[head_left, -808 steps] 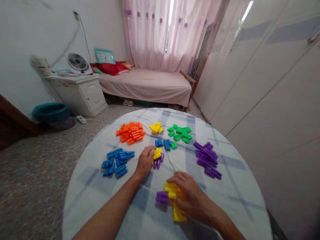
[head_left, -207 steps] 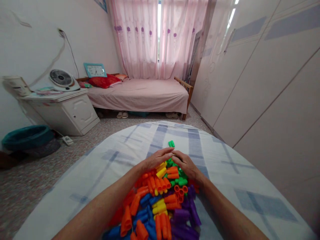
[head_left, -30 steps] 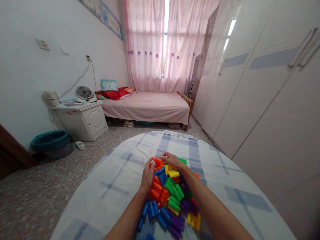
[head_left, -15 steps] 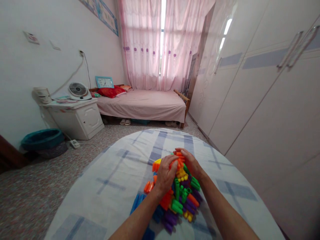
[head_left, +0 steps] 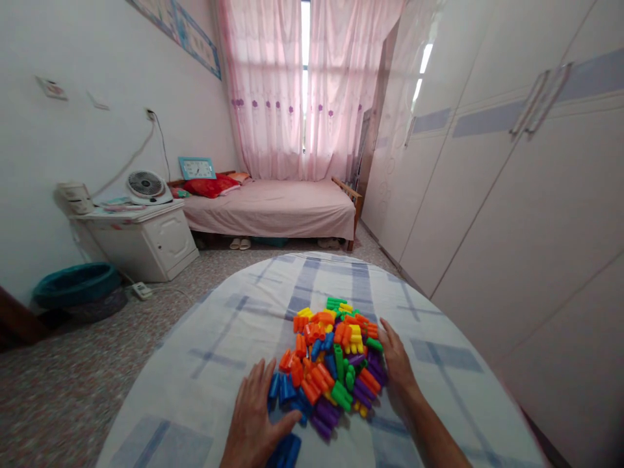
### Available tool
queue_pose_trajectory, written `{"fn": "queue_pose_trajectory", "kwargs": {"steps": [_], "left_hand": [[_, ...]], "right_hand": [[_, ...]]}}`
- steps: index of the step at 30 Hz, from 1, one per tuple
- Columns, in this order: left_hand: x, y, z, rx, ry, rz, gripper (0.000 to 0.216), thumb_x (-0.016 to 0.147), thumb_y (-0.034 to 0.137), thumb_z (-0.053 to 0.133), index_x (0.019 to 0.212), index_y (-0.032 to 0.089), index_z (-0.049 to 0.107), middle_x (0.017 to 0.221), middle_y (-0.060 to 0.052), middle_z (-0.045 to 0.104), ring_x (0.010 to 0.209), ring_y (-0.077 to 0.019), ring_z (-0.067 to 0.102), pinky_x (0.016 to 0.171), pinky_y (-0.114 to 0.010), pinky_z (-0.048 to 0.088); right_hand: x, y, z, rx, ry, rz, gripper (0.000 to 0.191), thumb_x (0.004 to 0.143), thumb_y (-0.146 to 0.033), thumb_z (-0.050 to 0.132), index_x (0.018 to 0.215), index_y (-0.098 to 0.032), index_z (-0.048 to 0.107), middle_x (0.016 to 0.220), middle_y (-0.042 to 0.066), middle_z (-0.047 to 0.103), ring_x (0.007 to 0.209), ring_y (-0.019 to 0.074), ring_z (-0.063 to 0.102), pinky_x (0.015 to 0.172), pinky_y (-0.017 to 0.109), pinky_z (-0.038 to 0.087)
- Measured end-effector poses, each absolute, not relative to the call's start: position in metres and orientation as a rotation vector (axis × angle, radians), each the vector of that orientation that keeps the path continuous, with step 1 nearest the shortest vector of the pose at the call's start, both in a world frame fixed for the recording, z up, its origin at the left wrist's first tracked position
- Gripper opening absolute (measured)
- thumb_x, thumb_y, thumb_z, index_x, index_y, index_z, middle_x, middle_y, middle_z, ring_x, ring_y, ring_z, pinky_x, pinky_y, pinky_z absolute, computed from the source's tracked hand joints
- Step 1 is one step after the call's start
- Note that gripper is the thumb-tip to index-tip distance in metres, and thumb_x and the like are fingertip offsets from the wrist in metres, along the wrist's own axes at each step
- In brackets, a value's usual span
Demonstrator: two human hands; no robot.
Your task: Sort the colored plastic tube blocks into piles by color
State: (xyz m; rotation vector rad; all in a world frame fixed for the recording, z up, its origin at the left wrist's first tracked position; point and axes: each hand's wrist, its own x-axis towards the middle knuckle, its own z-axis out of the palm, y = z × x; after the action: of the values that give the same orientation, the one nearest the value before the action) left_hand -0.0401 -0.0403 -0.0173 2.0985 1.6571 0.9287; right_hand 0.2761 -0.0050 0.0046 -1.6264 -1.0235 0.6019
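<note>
A loose heap of plastic building pieces in orange, blue, green, purple and yellow lies on the cloth-covered round table. My left hand is at the heap's near left edge, fingers spread beside the blue pieces, its thumb reaching over them. Along the right edge of the heap is my right hand, fingers stretched forward next to the purple pieces and a green one. Neither hand grips a piece. Part of a blue piece shows near my left wrist.
Past the table stands a bed with a pink sheet. White wardrobes line the right side. At left are a white cabinet with a fan on it, and a bin on the floor.
Both hands have come off the top of the heap and moved apart, the left toward me and leftward, the right to the right edge. The pieces lie more spread out. The view has shifted slightly.
</note>
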Motion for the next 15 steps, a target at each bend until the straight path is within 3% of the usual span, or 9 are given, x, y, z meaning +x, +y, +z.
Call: {"fn": "queue_pose_trajectory", "kwargs": {"steps": [6,12,15], "left_hand": [[0.000,-0.019,-0.013,1.856,1.558,1.052,0.070,0.076,0.049,0.057,0.136,0.015,0.041,0.141,-0.014,0.042,0.132,-0.0286,0.036,0.110,-0.047,0.029],[0.033,0.011,0.008,1.701,1.378,1.226,0.062,0.073,0.043,0.063,0.128,0.017,0.050,0.133,-0.013,0.051,0.125,-0.0269,0.044,0.108,-0.046,0.031],[0.041,0.018,0.016,1.697,1.213,1.197,0.057,0.074,0.037,0.064,0.126,0.018,0.052,0.130,-0.011,0.053,0.125,-0.0246,0.045,0.108,-0.044,0.032]], "right_hand": [[0.230,-0.007,0.000,-1.524,-1.095,0.623,0.059,0.080,-0.060,0.043,0.122,-0.021,0.058,0.131,0.007,0.053,0.126,0.0229,0.043,0.109,0.039,0.027],[0.205,-0.008,0.006,-1.475,-1.007,0.720,0.061,0.080,-0.059,0.045,0.127,-0.023,0.053,0.138,0.003,0.047,0.133,0.0214,0.033,0.111,0.038,0.025],[0.196,-0.004,0.011,-1.387,-0.954,0.850,0.065,0.077,-0.059,0.049,0.130,-0.022,0.050,0.138,0.005,0.047,0.131,0.0224,0.038,0.109,0.039,0.027]]}}
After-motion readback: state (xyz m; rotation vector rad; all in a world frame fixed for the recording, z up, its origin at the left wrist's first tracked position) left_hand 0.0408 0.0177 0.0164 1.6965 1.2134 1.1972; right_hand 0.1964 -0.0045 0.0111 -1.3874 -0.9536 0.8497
